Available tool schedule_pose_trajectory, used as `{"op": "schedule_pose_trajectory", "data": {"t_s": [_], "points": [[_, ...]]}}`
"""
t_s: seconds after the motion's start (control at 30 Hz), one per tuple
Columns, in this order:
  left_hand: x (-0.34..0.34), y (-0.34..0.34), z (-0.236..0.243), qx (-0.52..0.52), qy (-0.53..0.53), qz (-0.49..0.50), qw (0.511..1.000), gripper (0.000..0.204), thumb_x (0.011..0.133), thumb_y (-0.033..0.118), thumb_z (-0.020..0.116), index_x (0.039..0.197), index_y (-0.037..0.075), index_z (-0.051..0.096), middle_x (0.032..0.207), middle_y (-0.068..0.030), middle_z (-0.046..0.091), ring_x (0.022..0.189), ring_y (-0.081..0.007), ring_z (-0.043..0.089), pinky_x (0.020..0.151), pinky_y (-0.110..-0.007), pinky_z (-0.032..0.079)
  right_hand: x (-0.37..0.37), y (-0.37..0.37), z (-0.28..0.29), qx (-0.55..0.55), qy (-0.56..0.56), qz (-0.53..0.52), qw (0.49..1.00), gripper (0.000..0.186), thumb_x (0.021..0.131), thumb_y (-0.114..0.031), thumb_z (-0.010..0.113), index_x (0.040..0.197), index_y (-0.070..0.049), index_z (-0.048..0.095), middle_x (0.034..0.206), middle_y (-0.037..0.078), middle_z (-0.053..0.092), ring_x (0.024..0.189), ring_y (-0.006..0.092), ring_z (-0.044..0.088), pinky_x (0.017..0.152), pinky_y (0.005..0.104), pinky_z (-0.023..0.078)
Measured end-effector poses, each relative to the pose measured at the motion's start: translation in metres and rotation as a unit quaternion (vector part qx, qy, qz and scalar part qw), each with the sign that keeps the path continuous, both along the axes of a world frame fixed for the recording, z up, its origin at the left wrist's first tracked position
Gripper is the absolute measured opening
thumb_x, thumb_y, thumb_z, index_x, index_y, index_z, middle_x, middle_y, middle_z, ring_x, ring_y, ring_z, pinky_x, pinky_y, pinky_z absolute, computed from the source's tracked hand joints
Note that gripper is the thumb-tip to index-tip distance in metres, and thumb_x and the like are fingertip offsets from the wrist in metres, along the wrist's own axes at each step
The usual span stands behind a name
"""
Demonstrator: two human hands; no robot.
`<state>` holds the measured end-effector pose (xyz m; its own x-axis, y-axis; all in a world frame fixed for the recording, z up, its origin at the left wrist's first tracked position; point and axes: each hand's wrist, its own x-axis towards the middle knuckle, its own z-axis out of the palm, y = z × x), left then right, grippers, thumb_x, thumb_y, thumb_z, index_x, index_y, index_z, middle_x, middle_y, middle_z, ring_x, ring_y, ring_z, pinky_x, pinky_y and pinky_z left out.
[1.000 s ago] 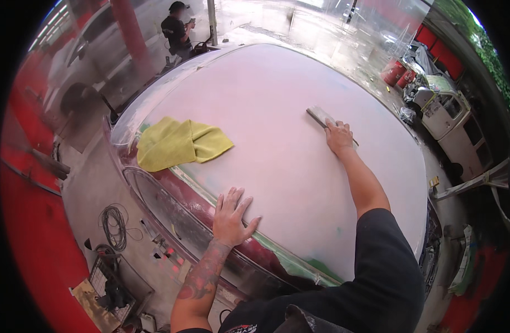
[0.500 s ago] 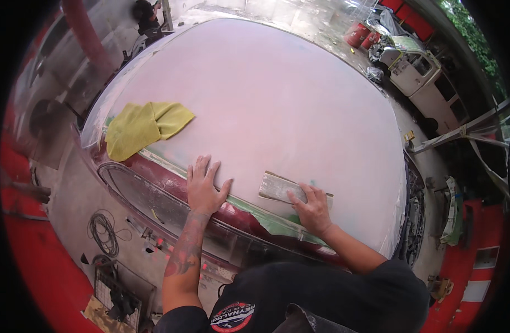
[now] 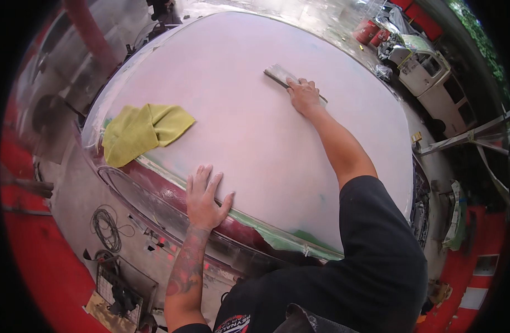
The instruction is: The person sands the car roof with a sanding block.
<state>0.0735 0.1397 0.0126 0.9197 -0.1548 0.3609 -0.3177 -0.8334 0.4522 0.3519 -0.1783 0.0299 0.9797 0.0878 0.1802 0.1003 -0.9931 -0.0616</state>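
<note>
A car roof [image 3: 227, 105] coated in pale pinkish-white spreads before me, with green masking tape [image 3: 277, 237] along its near edge. On its far part, right of the middle, my right hand [image 3: 305, 97] grips a long, flat sanding block [image 3: 280, 74], fingers over its right end. The block lies against the surface, its left end showing. My left hand [image 3: 204, 198] rests palm down with fingers spread on the roof's near edge, across the tape. Beyond it to the left lies a crumpled yellow-green cloth [image 3: 146, 133], partly over the edge; neither hand touches it.
Dark red bodywork and a side window opening [image 3: 135, 191] run below the roof's near edge. A coiled cable [image 3: 106, 227] lies on the floor at left, near a metal frame [image 3: 127, 291]. Beyond the car, a pale vehicle cab [image 3: 424, 72] and red drums [image 3: 367, 32] stand at far right.
My right hand has slid the sanding block away from the near edge to the far part of the roof, arm stretched out. The left hand stays almost in place.
</note>
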Motion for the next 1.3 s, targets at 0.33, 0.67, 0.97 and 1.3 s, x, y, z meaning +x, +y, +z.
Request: {"op": "schedule_pose_trajectory", "data": {"t_s": [0.33, 0.67, 0.97, 1.3], "points": [[0.004, 0.000, -0.001, 0.003, -0.005, 0.021, 1.000, 0.054, 0.082, 0.031, 0.076, 0.129, 0.010, 0.061, 0.145, -0.0174, 0.050, 0.140, -0.0380, 0.042, 0.117, -0.057, 0.028, -0.328, 0.010, 0.002, 0.045, -0.075, 0.176, 0.981, 0.054, 0.081, -0.018, 0.073, 0.133, -0.023, 0.064, 0.130, 0.016, 0.056, 0.112, 0.0345, 0.054, 0.094, 0.0491, 0.044], [0.001, 0.002, 0.005, 0.005, 0.014, 0.031, 0.999, 0.055, 0.080, 0.031, 0.076, 0.129, 0.010, 0.062, 0.144, -0.0174, 0.051, 0.140, -0.0386, 0.043, 0.117, -0.059, 0.028, -0.080, -0.004, -0.006, -0.017, -0.081, 0.156, 0.984, 0.044, 0.094, -0.026, 0.064, 0.137, -0.023, 0.059, 0.128, 0.015, 0.059, 0.112, 0.0355, 0.057, 0.091, 0.0495, 0.048], [0.000, 0.004, -0.005, 0.005, 0.023, 0.011, 1.000, 0.053, 0.088, 0.042, 0.069, 0.131, 0.011, 0.062, 0.147, -0.0163, 0.049, 0.143, -0.0350, 0.040, 0.118, -0.057, 0.026, -0.040, 0.022, -0.010, 0.016, -0.011, 0.029, 0.999, 0.046, 0.096, -0.028, 0.061, 0.142, -0.025, 0.056, 0.135, 0.018, 0.056, 0.122, 0.0386, 0.052, 0.098, 0.0534, 0.045], [0.004, -0.001, -0.004, 0.006, 0.033, 0.017, 0.999, 0.053, 0.093, 0.046, 0.064, 0.133, 0.011, 0.061, 0.148, -0.0168, 0.048, 0.144, -0.0351, 0.038, 0.119, -0.057, 0.023, -0.336, 0.033, 0.007, 0.070, -0.011, 0.221, 0.973, 0.055, 0.080, -0.015, 0.071, 0.134, -0.020, 0.062, 0.132, 0.017, 0.054, 0.116, 0.0356, 0.051, 0.098, 0.0496, 0.040]]}}
